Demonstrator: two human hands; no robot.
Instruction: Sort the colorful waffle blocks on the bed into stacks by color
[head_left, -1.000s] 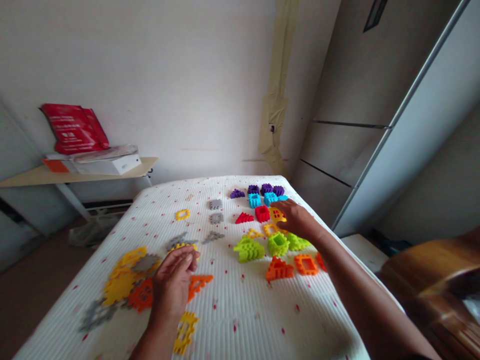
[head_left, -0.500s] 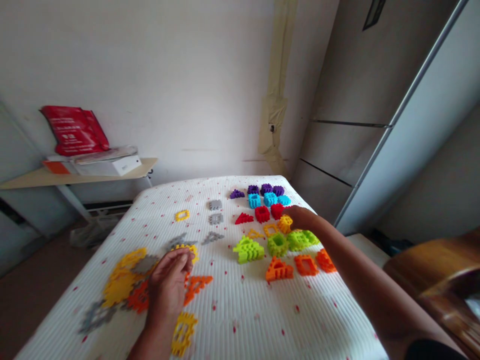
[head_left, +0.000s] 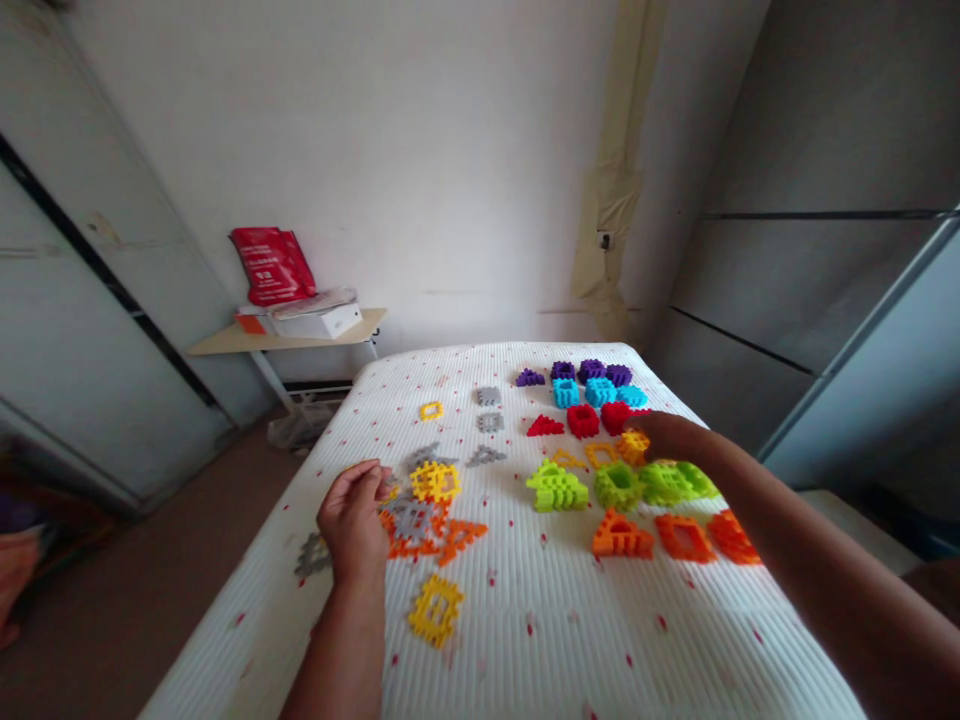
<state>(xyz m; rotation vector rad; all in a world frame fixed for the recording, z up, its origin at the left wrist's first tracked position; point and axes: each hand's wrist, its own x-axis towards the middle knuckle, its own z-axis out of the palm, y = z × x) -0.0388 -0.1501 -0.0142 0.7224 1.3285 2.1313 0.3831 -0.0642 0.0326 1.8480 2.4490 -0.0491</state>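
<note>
My right hand (head_left: 658, 433) reaches across to the far right with its fingers closed on a small stack of yellow toothed building pieces (head_left: 634, 447), just in front of the red ones (head_left: 615, 417). On the left, my left hand (head_left: 352, 515) is held above the sheet with thumb and fingers pinched together. A bit of yellow shows by its fingertips, too small to make out. Beside it lie a yellow square piece (head_left: 435, 482), a grey piece (head_left: 412, 520), and an orange triangle (head_left: 461, 540). Nearer me is another yellow square piece (head_left: 435, 610).
Toothed pieces stand in colour rows on the right: purple (head_left: 592, 370), blue (head_left: 600, 391), green (head_left: 619, 485) and orange (head_left: 684, 538). Grey pieces (head_left: 490, 422) lie mid-bed. A side table (head_left: 300, 338) carries a red bag (head_left: 271, 265) and a white box (head_left: 319, 320).
The view has swung left, so the bed appears further right. My left hand has lifted off the yellow square piece, which now shows fully. My right hand stays at the yellow stack.
</note>
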